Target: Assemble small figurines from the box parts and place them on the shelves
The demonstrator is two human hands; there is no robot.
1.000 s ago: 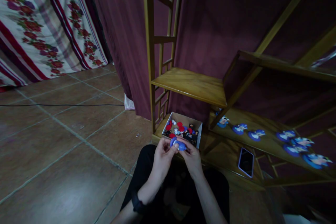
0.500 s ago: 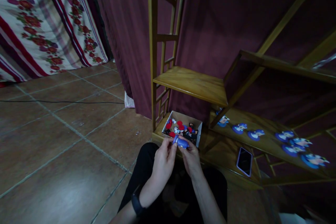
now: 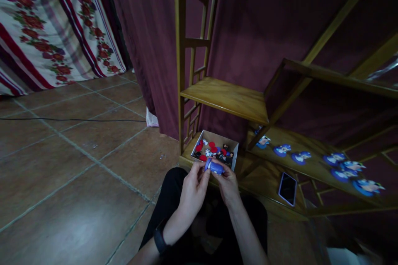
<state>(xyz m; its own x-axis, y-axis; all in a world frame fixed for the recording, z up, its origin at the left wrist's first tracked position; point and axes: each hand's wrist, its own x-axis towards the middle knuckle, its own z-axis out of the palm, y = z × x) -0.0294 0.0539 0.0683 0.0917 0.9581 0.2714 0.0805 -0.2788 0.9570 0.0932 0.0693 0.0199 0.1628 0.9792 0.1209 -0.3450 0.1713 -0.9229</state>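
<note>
Between my two hands is a small purple figurine, held above my lap. My left hand pinches its left end with thumb and fingers. Fingers of my right hand close on its right end. Just beyond the hands stands an open cardboard box with small red, white and black pieces in it. My fingers cover part of the figurine and the near edge of the box.
Several purple-and-blue figurines stand on the wooden shelf to the right. A phone lies on the lower board. A wooden shelf board juts out above the box. A black cable crosses the tiled floor.
Both hands keep their grip on the purple figurine, which looks slightly turned. The whole view has shifted a little; the box, phone and shelf figurines stay in place.
</note>
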